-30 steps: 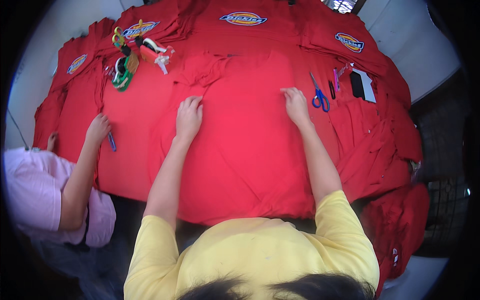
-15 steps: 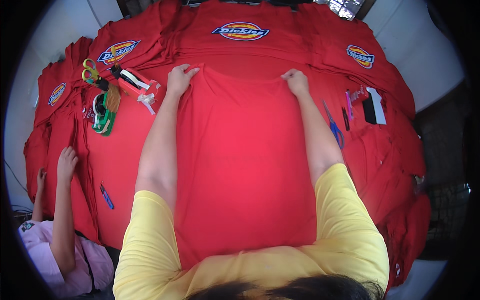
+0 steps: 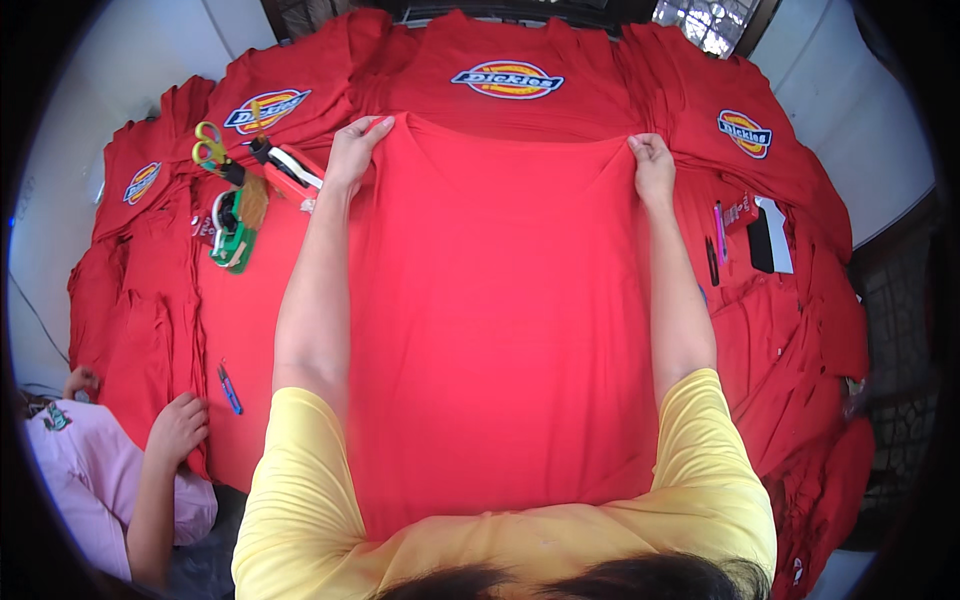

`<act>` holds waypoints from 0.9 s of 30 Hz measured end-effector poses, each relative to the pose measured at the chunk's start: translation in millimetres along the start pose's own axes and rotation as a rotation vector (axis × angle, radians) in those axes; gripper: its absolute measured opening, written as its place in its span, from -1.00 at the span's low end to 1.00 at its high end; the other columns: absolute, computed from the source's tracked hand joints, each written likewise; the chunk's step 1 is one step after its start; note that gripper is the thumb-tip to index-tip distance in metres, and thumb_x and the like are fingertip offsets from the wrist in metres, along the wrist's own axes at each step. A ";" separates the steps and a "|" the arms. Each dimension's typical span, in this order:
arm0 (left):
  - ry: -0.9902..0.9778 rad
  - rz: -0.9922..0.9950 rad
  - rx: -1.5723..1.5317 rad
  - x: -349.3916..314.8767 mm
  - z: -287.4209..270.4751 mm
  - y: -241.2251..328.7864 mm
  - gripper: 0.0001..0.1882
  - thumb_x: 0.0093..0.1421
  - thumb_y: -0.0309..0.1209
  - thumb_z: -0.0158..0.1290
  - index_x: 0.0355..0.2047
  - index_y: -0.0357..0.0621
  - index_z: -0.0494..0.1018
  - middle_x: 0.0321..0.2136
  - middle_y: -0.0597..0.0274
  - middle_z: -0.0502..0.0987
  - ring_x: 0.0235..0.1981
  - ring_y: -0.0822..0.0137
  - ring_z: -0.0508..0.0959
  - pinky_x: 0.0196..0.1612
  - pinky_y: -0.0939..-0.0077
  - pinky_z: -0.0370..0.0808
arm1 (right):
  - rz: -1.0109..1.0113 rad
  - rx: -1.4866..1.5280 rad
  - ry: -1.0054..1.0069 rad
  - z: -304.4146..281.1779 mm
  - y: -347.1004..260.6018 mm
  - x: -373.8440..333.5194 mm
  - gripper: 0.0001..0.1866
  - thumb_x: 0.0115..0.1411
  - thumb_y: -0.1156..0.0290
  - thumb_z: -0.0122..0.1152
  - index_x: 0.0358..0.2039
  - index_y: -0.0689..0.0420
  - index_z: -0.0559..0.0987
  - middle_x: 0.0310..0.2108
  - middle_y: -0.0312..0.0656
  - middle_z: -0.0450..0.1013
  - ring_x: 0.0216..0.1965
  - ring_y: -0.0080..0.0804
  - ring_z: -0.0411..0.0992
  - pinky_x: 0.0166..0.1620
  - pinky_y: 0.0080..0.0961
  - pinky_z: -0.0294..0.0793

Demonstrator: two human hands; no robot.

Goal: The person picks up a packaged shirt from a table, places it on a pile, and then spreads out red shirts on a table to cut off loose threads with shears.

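person in a yellow top stands at the near edge of the surface (image 3: 60, 190), both arms stretched toward the far edge. a plain red shirt (image 3: 500, 330) lies spread flat in the middle of the surface, running from the person's body out to the hands.

left hand (image 3: 355, 150) at the shirt's far left corner, fingers pinched on the cloth edge. right hand (image 3: 653, 168) at the far right corner, fingers closed on the cloth the same way. the top edge of the shirt is drawn taut between the two hands, dipping a little in the middle.

beneath and around it, red shirts with oval chest badges (image 3: 507, 80) cover nearly the whole surface, stacked along the far edge and draping over the left and right edges.

left side: scissors with yellow-green handles (image 3: 210, 150), a red and white tool (image 3: 290, 170) just beside the left hand, and a green tape dispenser (image 3: 232, 235) nearer the left edge. a small blue pen (image 3: 230, 388) lies toward the near left corner.

right side: pens (image 3: 716, 240) and a black and white card (image 3: 772, 235), near the right forearm but apart from it.

near left corner: another person in a pink sleeve, hand (image 3: 178, 428) resting on the draped red cloth; fingers curled, whether gripping i cannot tell.
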State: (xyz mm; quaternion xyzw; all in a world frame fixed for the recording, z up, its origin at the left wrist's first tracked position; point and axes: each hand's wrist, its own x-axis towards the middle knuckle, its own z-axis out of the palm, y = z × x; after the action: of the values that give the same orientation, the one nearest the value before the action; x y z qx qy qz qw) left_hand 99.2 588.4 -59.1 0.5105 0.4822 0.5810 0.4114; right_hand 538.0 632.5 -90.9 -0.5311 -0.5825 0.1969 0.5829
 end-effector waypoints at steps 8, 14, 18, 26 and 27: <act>-0.012 0.086 0.158 -25.9 -9.2 96.6 -0.68 0.16 -0.30 0.13 -0.18 -0.32 0.52 -0.31 0.22 0.58 -0.31 0.49 0.53 -0.19 0.63 0.45 | 0.150 0.103 -0.196 -51.8 -111.9 4.8 -0.85 0.17 0.41 0.15 -0.29 0.21 0.53 -0.46 -0.31 0.50 -0.42 -0.64 0.41 -0.45 -0.70 0.37; -0.076 0.162 0.154 -50.6 -10.7 141.8 -0.71 0.17 -0.35 0.11 -0.16 -0.28 0.52 -0.30 0.23 0.57 -0.28 0.50 0.52 -0.16 0.64 0.45 | 0.081 0.211 -0.292 -86.1 -157.4 -5.7 -0.77 0.19 0.47 0.10 -0.14 0.23 0.54 -0.32 -0.28 0.51 -0.37 -0.62 0.44 -0.45 -0.70 0.45; -0.114 0.311 0.253 -106.6 -17.1 161.1 -0.77 0.17 -0.39 0.10 -0.21 -0.26 0.50 -0.27 0.31 0.54 -0.18 0.51 0.47 -0.04 0.62 0.36 | -0.042 0.119 -0.333 -117.3 -194.1 -60.7 -0.73 0.17 0.50 0.10 -0.11 0.27 0.53 -0.29 -0.27 0.50 -0.33 -0.62 0.43 -0.31 -0.67 0.48; -0.171 0.162 0.709 -353.6 -29.2 57.8 -0.84 -0.12 -0.72 0.00 -0.57 -0.18 0.45 -0.06 0.13 0.33 0.04 0.16 0.32 0.17 0.34 0.18 | -0.309 -0.416 -0.476 -180.2 -161.4 -309.3 -0.79 -0.13 0.75 0.00 -0.42 0.25 0.45 -0.26 -0.03 0.36 -0.15 -0.09 0.38 -0.11 -0.34 0.38; -0.154 0.159 0.763 -371.8 -26.3 39.9 -0.84 -0.10 -0.72 0.01 -0.55 -0.17 0.46 -0.04 0.12 0.32 0.05 0.13 0.31 0.17 0.33 0.18 | -0.307 -0.456 -0.493 -179.6 -148.8 -332.2 -0.76 -0.12 0.75 0.01 -0.39 0.24 0.48 -0.23 -0.03 0.37 -0.10 -0.08 0.37 -0.09 -0.32 0.39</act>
State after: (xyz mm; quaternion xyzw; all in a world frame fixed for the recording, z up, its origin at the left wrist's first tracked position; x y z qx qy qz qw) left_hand 125.8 216.1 -93.3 0.7044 0.5902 0.3503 0.1807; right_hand 558.7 227.4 -77.1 -0.4905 -0.8071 0.0945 0.3147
